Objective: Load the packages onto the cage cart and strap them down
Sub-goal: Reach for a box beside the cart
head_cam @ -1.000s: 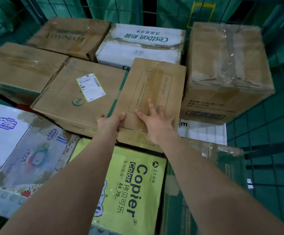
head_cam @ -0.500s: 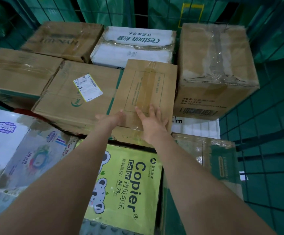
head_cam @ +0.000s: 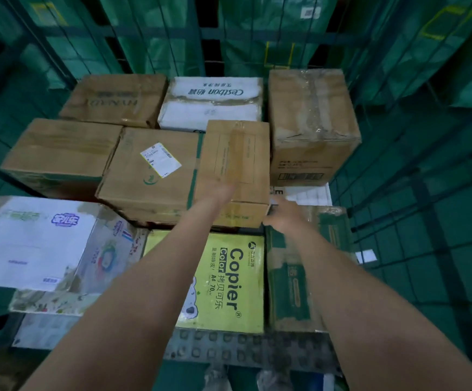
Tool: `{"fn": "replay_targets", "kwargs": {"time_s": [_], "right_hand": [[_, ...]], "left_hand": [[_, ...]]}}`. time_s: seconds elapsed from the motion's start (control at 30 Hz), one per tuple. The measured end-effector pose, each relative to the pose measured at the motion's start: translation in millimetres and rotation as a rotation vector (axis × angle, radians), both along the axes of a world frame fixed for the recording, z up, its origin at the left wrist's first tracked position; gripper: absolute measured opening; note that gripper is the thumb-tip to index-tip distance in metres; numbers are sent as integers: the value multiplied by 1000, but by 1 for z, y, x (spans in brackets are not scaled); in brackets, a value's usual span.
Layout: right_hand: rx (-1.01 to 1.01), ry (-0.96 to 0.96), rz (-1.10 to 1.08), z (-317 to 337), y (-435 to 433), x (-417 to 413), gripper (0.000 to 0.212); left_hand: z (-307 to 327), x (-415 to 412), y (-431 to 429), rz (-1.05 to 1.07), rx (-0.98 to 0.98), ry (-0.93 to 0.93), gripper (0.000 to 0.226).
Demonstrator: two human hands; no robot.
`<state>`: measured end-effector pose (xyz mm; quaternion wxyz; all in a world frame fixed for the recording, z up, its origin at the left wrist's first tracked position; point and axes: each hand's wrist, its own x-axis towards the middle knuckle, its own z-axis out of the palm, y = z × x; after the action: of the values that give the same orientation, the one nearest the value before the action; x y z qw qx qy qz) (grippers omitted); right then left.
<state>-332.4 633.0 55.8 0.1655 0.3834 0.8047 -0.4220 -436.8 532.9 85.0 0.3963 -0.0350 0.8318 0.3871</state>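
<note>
Right hand (head_cam: 284,220) slips off the narrow brown box (head_cam: 236,156), fingers loose; left hand (head_cam: 219,193) too blurred to tell. Loading step; next, probably fetch another.

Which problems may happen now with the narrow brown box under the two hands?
1. The narrow brown box sits at the near edge of the upper layer, so it may slide down onto the yellow Copier box.
2. The right hand is at that box's near right corner, above the green-printed box; fingers could get pinched there.
3. The left hand is blurred, so its hold looks uncertain.
</note>
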Motion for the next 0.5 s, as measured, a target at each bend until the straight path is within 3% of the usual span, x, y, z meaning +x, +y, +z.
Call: {"fn": "replay_targets", "kwargs": {"time_s": [0.33,0.5], "right_hand": [[-91,157,-448,49,-50,101,58],[-125,144,-622,57,-77,169,51]], "left_hand": [[50,95,1,-214,124,-100,24],[52,140,-16,-402,142,-134,39]]}}
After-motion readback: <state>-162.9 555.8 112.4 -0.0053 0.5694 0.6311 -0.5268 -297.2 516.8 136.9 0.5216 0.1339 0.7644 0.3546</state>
